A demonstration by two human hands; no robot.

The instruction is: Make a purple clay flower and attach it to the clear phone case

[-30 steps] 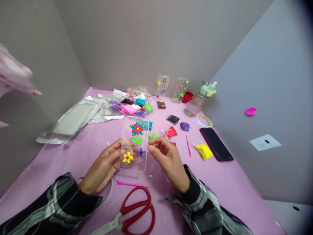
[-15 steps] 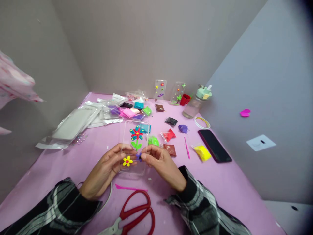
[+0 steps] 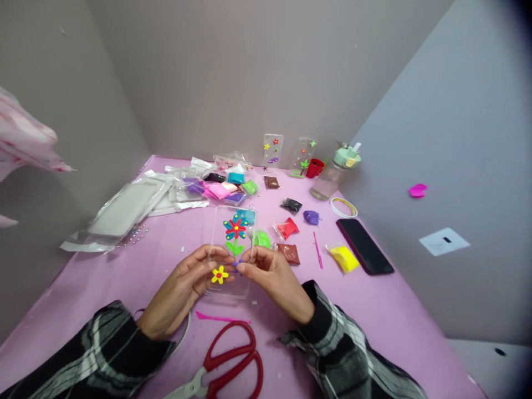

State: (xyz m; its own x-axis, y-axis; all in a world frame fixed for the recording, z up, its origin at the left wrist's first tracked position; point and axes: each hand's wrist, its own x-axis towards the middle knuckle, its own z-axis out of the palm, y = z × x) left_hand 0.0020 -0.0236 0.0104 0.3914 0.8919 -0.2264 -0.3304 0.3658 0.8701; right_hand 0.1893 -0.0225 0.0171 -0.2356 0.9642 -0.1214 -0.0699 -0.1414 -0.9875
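Both hands are on the clear phone case (image 3: 245,252), held over the pink surface (image 3: 124,266) around the middle, toward its near edge. The left hand (image 3: 183,291) grips the case's lower left side, thumb on top just beside the yellow flower (image 3: 219,274). The right hand (image 3: 272,277) meets it from the right, fingertips narrowed to a pinch on the purple flower (image 3: 238,267), which is mostly hidden beneath them. Red scissors (image 3: 236,354) lie at the near edge, close below both hands.

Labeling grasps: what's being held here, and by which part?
Clear phone case: left hand grips its lower left edge; right hand pinches its right edge at the purple flower.
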